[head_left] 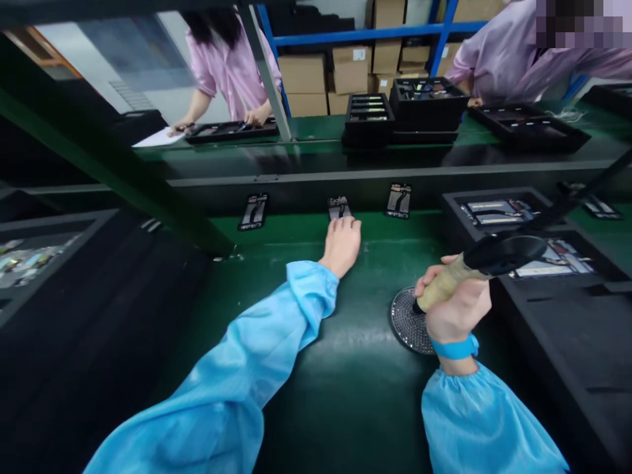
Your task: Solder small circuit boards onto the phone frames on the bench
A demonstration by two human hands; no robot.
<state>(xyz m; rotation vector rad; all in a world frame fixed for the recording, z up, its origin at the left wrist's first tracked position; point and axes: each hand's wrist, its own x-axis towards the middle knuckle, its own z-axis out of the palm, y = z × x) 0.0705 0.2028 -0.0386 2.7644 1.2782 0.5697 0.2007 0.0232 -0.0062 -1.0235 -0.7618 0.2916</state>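
1. Nearest, at about five o'clock, the right hand [457, 304] has its grip clenched round the tan handle of a power screwdriver [486, 263]; the tool's dark body slants up toward two o'clock, and a blue wrist strap [455, 347] sits just below the hand.
2. Directly under that hand a round perforated disc [409, 321] lies flat on the green bench [306, 368], partly hidden by the fist.
3. Further out, near twelve o'clock, the left hand [342, 243] stretches forward in a light blue sleeve; its fingertips rest on the middle phone frame [338, 208] at the far edge of the bench. Whether the grip has closed on it I cannot tell, since the fingers cover the near end of the part.
4. Two similar frames lie on the same line: one at eleven o'clock [253, 210], one at one o'clock [399, 200], each apart from the middle one.
5. To the right, at three o'clock, a black tray [454, 204] holds more parts.
6. Judged from this, the step in hand is fetching the middle frame. The next move calls for a firm pinch on the frame and drawing it back toward the screwdriver, keeping clear of its neighbours.
7. Farthest, beyond the conveyor, stacked black trays [369, 118] stand on the far bench, and two people in pink coats work there.
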